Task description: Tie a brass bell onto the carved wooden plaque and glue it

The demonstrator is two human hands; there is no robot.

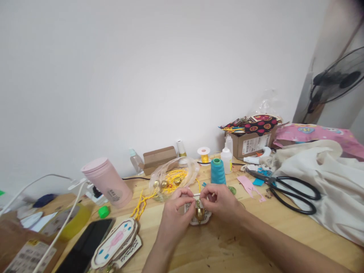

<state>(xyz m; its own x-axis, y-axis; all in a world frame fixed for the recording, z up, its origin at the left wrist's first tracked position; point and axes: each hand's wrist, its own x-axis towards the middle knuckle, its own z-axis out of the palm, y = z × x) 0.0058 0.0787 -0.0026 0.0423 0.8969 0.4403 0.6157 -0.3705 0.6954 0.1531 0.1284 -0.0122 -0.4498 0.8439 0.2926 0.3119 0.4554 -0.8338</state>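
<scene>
My left hand [179,206] and my right hand [220,199] meet at the middle of the table, both with fingers pinched. What lies between the fingertips is too small or hidden to make out. Just below them a small brass bell [200,215] rests over a pale wooden plaque [205,221] with a cut-out lattice pattern. The hands cover both sides of this plaque. Behind the hands stands a cone of teal thread [217,172].
Plaques with a pink design [115,242], a phone [87,244] and a pink tumbler [108,182] are at left. A plastic bag [189,167] holds bells and yellow cords. Black-handled scissors [295,191] lie right beside white cloth [327,170]. Glue bottles [226,159] stand behind.
</scene>
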